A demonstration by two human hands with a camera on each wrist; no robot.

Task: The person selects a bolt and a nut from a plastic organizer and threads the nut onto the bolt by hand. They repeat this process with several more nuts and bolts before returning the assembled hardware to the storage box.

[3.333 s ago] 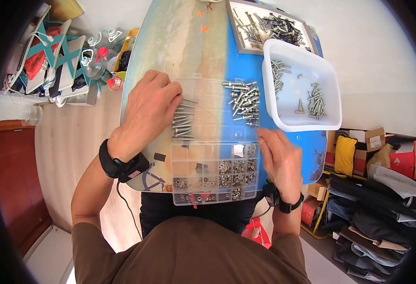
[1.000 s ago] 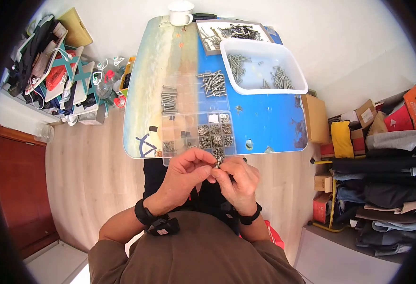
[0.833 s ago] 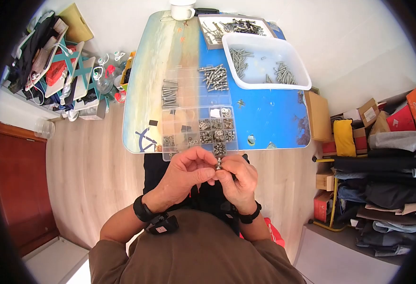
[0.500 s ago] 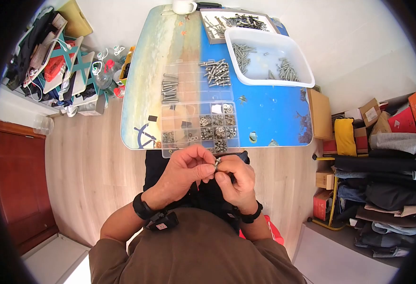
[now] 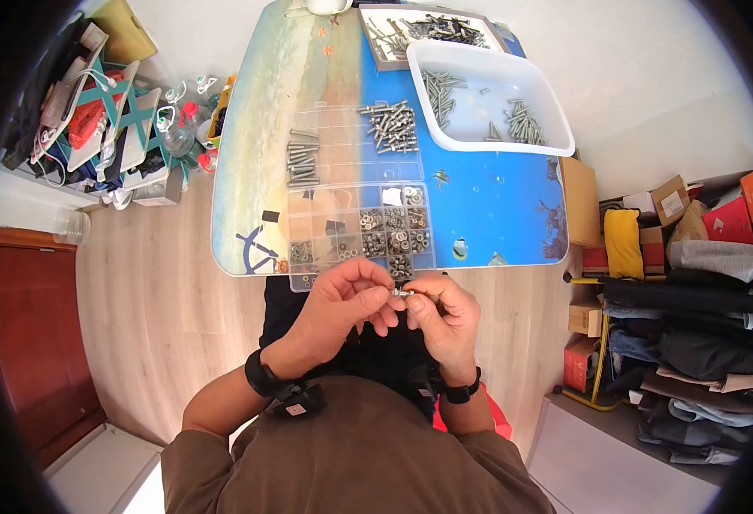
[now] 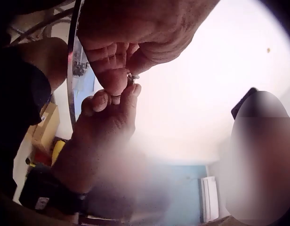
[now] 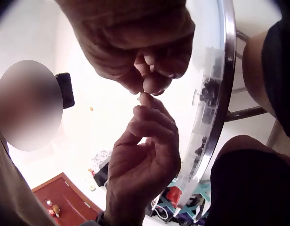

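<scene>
Both hands meet just in front of the table's near edge in the head view. Between their fingertips is a small silver bolt [image 5: 402,293], lying sideways; in the left wrist view a ring-like metal piece [image 6: 133,76] shows at the fingertips. My left hand [image 5: 342,304] pinches one end with thumb and forefinger. The other end is pinched by my right hand [image 5: 447,324]. Just beyond them lies a clear compartment box [image 5: 312,227] with nuts and washers. On its opened lid [image 5: 342,128] are a row of long bolts [image 5: 303,158] and a pile of bolts with nuts [image 5: 391,127].
A white plastic tub [image 5: 479,147] with loose screws stands at the right back. Behind it is a shallow box [image 5: 393,62] of dark and silver screws. A white mug [image 5: 329,5] is at the far edge. Folded clothes [image 5: 693,355] hang on a rack at right.
From the lid and the box's right side, my hands have come together in front of the table. The bolt has tipped from upright to sideways, and the right hand has shifted slightly right.
</scene>
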